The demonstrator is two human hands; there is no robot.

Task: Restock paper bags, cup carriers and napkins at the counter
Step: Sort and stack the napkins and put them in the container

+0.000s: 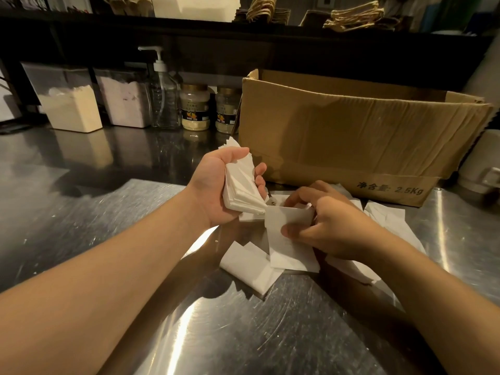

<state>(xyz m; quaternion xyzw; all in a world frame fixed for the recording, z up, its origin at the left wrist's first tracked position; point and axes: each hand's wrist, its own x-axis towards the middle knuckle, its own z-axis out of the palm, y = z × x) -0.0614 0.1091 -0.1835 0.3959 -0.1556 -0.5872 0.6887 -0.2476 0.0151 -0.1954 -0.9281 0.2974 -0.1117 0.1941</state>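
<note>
My left hand (216, 182) grips a stack of white folded napkins (241, 188), raised a little above the steel counter (81, 212). Just to its right, my right hand (324, 220) pinches a single white napkin (286, 220) between thumb and fingers, its edge close to the stack. Several more loose napkins (251, 269) lie scattered on the counter under and around both hands. Paper bags with twine handles (354, 17) lie on the dark shelf at the top.
An open brown cardboard box (351, 139) stands right behind the hands. Left of it are two powder jars (194, 106), a pump bottle (163, 98) and two clear bins of powder (70, 104). A white mug (481, 163) sits at the right edge.
</note>
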